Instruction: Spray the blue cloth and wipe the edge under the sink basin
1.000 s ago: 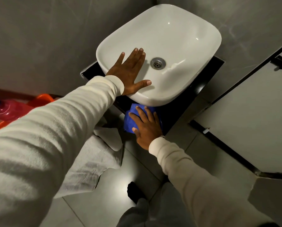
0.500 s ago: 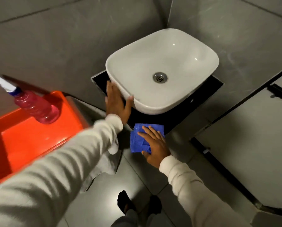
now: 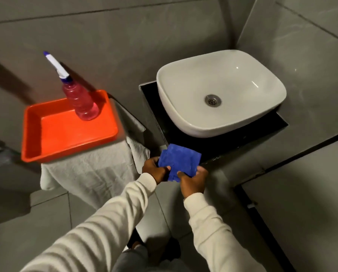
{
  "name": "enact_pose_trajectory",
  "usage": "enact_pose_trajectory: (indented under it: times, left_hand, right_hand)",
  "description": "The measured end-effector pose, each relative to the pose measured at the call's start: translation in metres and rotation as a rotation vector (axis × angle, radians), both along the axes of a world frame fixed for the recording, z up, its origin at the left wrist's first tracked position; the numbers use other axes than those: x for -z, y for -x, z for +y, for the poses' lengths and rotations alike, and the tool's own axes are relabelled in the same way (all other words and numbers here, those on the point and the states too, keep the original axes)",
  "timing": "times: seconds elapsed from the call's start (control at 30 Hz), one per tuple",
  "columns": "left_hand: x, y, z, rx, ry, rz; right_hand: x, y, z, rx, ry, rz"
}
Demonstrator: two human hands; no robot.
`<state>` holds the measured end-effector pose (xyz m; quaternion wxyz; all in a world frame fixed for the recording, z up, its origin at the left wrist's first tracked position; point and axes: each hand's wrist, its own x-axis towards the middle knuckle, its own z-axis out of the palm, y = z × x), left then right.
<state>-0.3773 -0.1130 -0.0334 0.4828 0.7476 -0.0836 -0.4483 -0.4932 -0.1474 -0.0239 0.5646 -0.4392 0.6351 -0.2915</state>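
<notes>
The blue cloth [image 3: 179, 160] is folded and held in front of me, just off the near corner of the black counter [image 3: 219, 143]. My left hand [image 3: 155, 170] grips its left edge and my right hand [image 3: 193, 180] grips its lower right edge. The white sink basin [image 3: 221, 91] sits on that black counter, up and to the right of the cloth. A pink spray bottle [image 3: 81, 103] with a white and blue nozzle stands upright in the far corner of an orange tray [image 3: 46, 138] to the left.
The orange tray rests on a stand draped with a white towel [image 3: 89, 171]. Grey tiled walls meet in a corner behind the basin. A grey door panel [image 3: 301, 193] with dark frame lies to the right. My feet stand on the grey floor tiles [image 3: 50, 222] below.
My left hand left the basin's side and came down onto the cloth. Both hands pulled the cloth back from the counter edge. The view drew back and swung left, showing the whole tray.
</notes>
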Motion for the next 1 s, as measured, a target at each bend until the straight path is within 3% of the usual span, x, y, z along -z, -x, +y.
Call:
enact_pose_trajectory:
  times: [0.1, 0.27, 0.4, 0.6, 0.73, 0.9, 1.0]
  left_hand:
    - [-0.009, -0.003, 0.018, -0.009, 0.091, 0.023]
    - [-0.038, -0.044, 0.056, -0.099, 0.306, 0.110]
    - [-0.056, -0.119, 0.097, -0.262, 0.342, 0.067]
    - [-0.066, -0.246, 0.142, -0.502, 0.187, -0.193]
    - [-0.064, -0.293, 0.152, -0.426, -0.085, -0.294]
    - [-0.055, -0.317, 0.164, -0.298, -0.157, -0.238]
    - [-0.063, -0.318, 0.163, -0.263, -0.224, -0.354]
  right_hand:
    - [-0.006, -0.003, 0.010, 0.062, -0.184, -0.159]
    - [-0.029, -0.047, 0.032, -0.069, 0.026, -0.226]
    - [-0.042, -0.142, 0.049, -0.253, 0.092, -0.317]
    - [-0.041, -0.297, 0.076, -0.548, 0.214, -0.148]
    - [-0.030, -0.354, 0.079, -0.660, 0.272, 0.033]
    - [-0.010, -0.373, 0.090, -0.832, 0.243, 0.262]
    - [-0.016, -0.375, 0.080, -0.884, 0.298, 0.276]
